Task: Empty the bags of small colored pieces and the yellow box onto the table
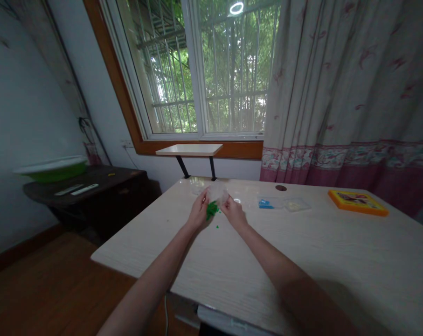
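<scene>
Both my hands are stretched out over the far part of a pale wooden table (302, 261). My left hand (198, 212) and my right hand (233, 212) each pinch a side of a clear plastic bag (217, 193) held just above the tabletop. Small green pieces (211, 210) hang in the bag's lower part between my hands. One tiny green piece (217, 227) lies loose on the table right below them.
Two clear bags lie to the right, one with blue pieces (265, 203), one with pale pieces (295, 204). An orange flat box (358, 201) sits at the far right. A dark side table (81, 186) with a green basin (52, 170) stands left. Window and curtain behind.
</scene>
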The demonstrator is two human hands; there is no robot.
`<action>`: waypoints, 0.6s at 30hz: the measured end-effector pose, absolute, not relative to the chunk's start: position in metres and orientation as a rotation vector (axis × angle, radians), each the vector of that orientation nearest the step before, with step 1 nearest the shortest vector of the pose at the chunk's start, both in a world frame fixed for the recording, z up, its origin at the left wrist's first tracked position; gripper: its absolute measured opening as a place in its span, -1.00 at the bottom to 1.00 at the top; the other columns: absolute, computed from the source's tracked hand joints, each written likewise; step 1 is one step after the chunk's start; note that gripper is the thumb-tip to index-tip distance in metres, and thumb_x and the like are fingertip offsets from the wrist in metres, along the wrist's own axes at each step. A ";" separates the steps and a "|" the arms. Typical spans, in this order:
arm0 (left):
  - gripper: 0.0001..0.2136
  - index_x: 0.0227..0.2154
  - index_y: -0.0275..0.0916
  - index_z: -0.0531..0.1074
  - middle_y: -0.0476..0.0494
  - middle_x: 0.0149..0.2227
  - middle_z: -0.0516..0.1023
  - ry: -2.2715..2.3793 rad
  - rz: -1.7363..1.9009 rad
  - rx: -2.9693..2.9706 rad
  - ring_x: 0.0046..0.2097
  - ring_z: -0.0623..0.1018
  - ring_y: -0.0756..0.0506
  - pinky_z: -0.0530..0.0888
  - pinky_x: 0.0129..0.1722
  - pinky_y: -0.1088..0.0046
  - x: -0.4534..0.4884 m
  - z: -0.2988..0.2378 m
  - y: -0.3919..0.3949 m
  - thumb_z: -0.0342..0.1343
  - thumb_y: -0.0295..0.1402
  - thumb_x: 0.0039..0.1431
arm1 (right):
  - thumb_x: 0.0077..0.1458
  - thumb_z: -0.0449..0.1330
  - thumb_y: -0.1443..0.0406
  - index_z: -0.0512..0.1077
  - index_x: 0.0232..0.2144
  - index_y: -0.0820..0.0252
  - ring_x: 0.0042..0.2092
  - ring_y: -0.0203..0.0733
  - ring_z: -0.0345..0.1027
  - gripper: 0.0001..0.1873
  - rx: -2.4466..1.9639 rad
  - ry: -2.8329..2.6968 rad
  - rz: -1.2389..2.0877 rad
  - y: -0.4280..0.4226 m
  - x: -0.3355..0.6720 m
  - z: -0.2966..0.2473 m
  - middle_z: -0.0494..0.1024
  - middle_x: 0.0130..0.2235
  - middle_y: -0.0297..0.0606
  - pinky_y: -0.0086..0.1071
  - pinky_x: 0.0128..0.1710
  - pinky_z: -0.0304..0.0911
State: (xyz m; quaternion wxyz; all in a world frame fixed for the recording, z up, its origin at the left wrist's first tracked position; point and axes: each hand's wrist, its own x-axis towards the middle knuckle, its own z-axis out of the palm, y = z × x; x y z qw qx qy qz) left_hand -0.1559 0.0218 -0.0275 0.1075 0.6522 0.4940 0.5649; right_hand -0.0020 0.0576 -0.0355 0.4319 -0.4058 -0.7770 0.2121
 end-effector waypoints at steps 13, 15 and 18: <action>-0.43 0.12 -0.22 0.06 -0.25 0.00 0.35 1.694 1.549 2.159 -0.04 0.40 -0.16 0.35 -0.09 0.27 -0.149 -0.022 0.012 0.04 -0.19 0.06 | 0.07 -0.08 0.48 -0.05 0.19 0.04 -0.01 -0.25 0.30 -0.36 -0.739 -2.055 0.596 0.055 -0.004 -0.039 0.34 0.05 -0.26 -0.31 0.00 0.19; -0.50 0.10 -0.23 0.09 -0.22 -0.11 0.43 1.755 1.614 2.027 -0.14 0.46 -0.13 0.37 -0.15 0.30 -0.150 -0.020 0.013 -0.03 -0.19 0.11 | 0.05 -0.07 0.49 -0.03 0.18 0.02 0.01 -0.24 0.27 -0.35 -0.714 -2.131 0.539 0.051 -0.003 -0.037 0.33 0.06 -0.28 -0.31 0.02 0.17; -0.55 0.05 -0.24 0.11 -0.19 -0.26 0.48 1.793 1.785 1.779 -0.23 0.49 -0.11 0.39 -0.20 0.31 -0.157 -0.019 0.017 -0.07 -0.18 0.13 | 0.02 -0.05 0.50 0.05 0.15 0.07 0.06 -0.26 0.20 -0.38 -0.651 -2.185 0.464 0.049 -0.003 -0.037 0.28 0.10 -0.29 -0.33 0.06 0.12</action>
